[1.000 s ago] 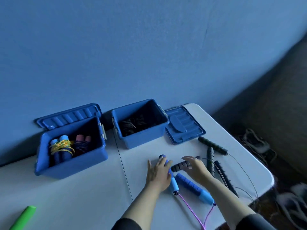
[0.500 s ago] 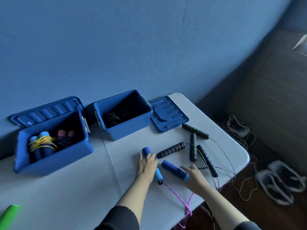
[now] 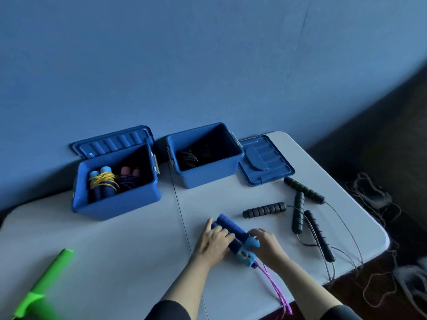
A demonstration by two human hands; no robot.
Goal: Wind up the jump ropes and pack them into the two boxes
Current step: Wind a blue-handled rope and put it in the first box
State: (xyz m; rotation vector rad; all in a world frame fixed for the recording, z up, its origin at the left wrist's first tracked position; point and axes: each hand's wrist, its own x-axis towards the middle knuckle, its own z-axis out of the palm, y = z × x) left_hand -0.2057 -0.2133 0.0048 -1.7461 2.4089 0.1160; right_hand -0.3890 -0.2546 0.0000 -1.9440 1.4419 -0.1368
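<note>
Two blue jump rope handles (image 3: 233,234) lie side by side on the white table (image 3: 115,262). My left hand (image 3: 213,242) curls over their left side, and my right hand (image 3: 268,247) grips their light-blue cap end. Their purple rope (image 3: 276,289) trails off the table's front edge. The left blue box (image 3: 115,205) holds a blue-handled rope wound in yellow cord (image 3: 102,181) and a pink-handled wound rope (image 3: 129,179). The right blue box (image 3: 208,175) holds dark wound ropes (image 3: 188,158).
Several black foam handles (image 3: 298,212) lie to the right, their thin grey cords hanging over the table's right edge. One lid (image 3: 265,160) lies flat beside the right box, the other (image 3: 113,142) leans on the wall. A green object (image 3: 44,285) lies front left.
My right hand brought the second blue handle over against the first. Both handles now lie together between my hands. The view swung left.
</note>
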